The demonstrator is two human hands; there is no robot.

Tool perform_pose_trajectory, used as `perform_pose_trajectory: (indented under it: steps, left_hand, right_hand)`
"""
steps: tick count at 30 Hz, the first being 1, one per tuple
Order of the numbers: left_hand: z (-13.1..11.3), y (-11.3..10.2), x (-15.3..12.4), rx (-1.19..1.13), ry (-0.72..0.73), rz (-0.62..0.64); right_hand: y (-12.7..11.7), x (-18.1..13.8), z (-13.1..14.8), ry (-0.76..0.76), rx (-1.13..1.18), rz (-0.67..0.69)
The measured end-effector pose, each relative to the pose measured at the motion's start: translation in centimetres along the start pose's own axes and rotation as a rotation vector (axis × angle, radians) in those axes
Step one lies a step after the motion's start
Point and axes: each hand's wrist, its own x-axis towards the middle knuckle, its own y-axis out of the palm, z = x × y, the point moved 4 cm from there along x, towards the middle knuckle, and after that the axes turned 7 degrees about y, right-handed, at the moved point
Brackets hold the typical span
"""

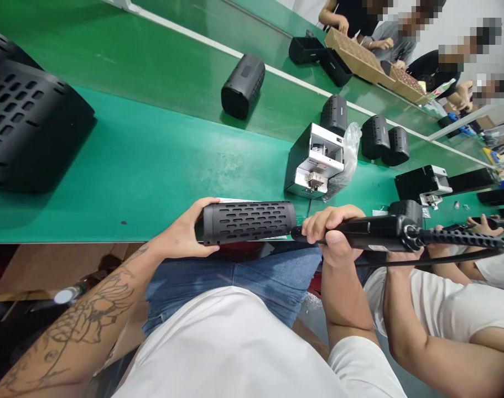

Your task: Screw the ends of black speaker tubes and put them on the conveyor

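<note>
At the front edge of the bench, my left hand [190, 231] grips the left end of a black perforated casing [254, 221], thumb below and fingers above. The casing lies on its side with its slotted face up. My right hand [337, 232] is wrapped around a black electric screwdriver [374, 232], held level with its nose against or very close to the casing's right end. A coiled cord runs from the screwdriver's back end off to the right. The bit itself and any screw are hidden.
A silver-and-black screw feeder [313, 160] stands behind my right hand, with a clear plastic bag [348, 157] beside it. More black casings [243, 85] stand along the green bench [164, 160]; a large one [31, 116] is at left. A co-worker's arm [413, 320] is close on my right.
</note>
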Motion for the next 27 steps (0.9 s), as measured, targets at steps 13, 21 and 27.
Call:
perform_pose_trajectory:
  steps: [13,21,27]
  left_hand:
    - [-0.4,0.3,0.0,0.073,0.001,-0.033]
    - [-0.4,0.4,0.0,0.065,-0.006,-0.033]
    - [-0.9,0.6,-0.2,0.069,-0.002,-0.022]
  right_hand:
    - [-0.4,0.0,-0.7,0.022,0.023,0.113]
    - [0.0,0.1,-0.9,0.021,0.085,0.182]
    - [-1.4,0.1,-0.4,0.042,0.098,0.132]
